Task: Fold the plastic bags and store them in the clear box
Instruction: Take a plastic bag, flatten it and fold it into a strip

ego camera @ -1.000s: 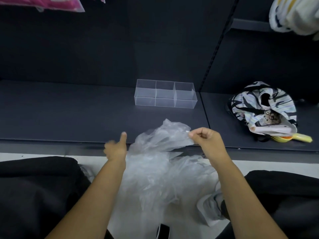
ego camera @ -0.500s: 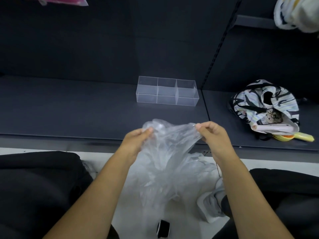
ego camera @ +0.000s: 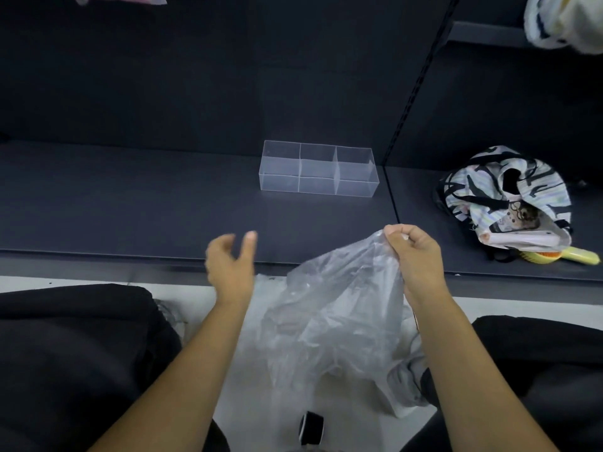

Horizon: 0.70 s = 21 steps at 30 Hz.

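Note:
A clear plastic bag (ego camera: 336, 308) hangs crumpled in front of me, over the white floor between my knees. My right hand (ego camera: 412, 256) pinches its top corner at the shelf's front edge. My left hand (ego camera: 230, 262) hovers to the left of the bag, fingers spread, holding nothing and slightly blurred. The clear box (ego camera: 318, 169), split into three compartments, stands empty on the dark shelf (ego camera: 146, 203) beyond my hands.
A black-and-white patterned bag (ego camera: 502, 197) lies open on the shelf at the right, with a yellow object (ego camera: 577, 256) beside it. My dark-trousered legs fill both lower corners. A small black item (ego camera: 310, 429) lies on the floor. Pale cloth hangs top right.
My left hand has let go of the bag's top edge and swung out to the left. The right hand still holds the bag, which now hangs from that one corner.

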### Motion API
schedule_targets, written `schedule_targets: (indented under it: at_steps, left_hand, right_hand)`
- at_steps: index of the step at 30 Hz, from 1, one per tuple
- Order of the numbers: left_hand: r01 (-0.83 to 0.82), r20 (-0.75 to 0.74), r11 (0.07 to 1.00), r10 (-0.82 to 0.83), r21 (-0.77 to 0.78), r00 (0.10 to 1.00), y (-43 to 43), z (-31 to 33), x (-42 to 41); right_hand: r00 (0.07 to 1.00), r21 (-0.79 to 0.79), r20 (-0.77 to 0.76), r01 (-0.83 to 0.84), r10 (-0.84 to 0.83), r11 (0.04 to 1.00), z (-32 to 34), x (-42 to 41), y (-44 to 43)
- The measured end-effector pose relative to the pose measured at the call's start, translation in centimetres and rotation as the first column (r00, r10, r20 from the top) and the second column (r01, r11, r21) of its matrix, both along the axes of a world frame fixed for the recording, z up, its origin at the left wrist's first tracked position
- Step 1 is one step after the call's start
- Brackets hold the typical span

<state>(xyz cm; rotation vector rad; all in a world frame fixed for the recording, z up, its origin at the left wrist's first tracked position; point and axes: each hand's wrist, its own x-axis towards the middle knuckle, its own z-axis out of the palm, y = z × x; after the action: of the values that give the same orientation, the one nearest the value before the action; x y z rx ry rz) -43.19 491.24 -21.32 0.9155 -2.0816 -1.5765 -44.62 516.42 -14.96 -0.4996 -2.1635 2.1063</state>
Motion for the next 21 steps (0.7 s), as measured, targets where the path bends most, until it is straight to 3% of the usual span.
schedule_targets:
  at_steps: [2, 4, 6, 9, 12, 17, 21]
  left_hand:
    - [0.334, -0.060, 0.913, -0.357, -0.234, 0.932, 2.2, 1.3, 0.2]
    - [0.589, 0.019, 0.746, -0.615, -0.311, 0.788, 4.9, 1.8, 0.6]
    - [0.725, 0.105, 0.638, -0.727, -0.259, 0.678, 7.1, 1.4, 1.3]
    - [0.790, 0.273, 0.545, -0.744, -0.281, 0.610, 8.5, -0.3, 2.0]
    - [0.792, 0.322, 0.559, -0.724, -0.245, 0.610, 8.4, -1.8, 2.6]
    - [0.745, 0.180, 0.665, -0.726, -0.061, 0.663, 8.6, -2.2, 2.9]
    - [0.725, 0.156, 0.676, -0.709, -0.129, 0.688, 9.5, -2.2, 3.0]
  right_hand:
    - [1.000, -0.008, 0.001, -0.024, 0.024, 1.000, 0.2, 0.1, -0.3]
    - [0.999, -0.027, 0.002, -0.052, 0.052, 0.998, 0.5, 0.2, -0.5]
    - [0.996, -0.032, -0.005, -0.090, 0.090, 0.995, 0.7, 0.3, -0.5]
    - [0.989, 0.017, 0.006, -0.146, 0.145, 0.989, 1.1, 0.5, -0.5]
    - [0.989, -0.049, 0.042, -0.143, 0.145, 0.989, 1.3, 0.6, 0.0]
    - [0.994, -0.296, 0.080, -0.052, 0.079, 0.954, 1.5, 0.8, 1.1]
    - [0.976, -0.485, 0.207, 0.040, 0.070, 0.874, 1.5, 1.0, 1.5]
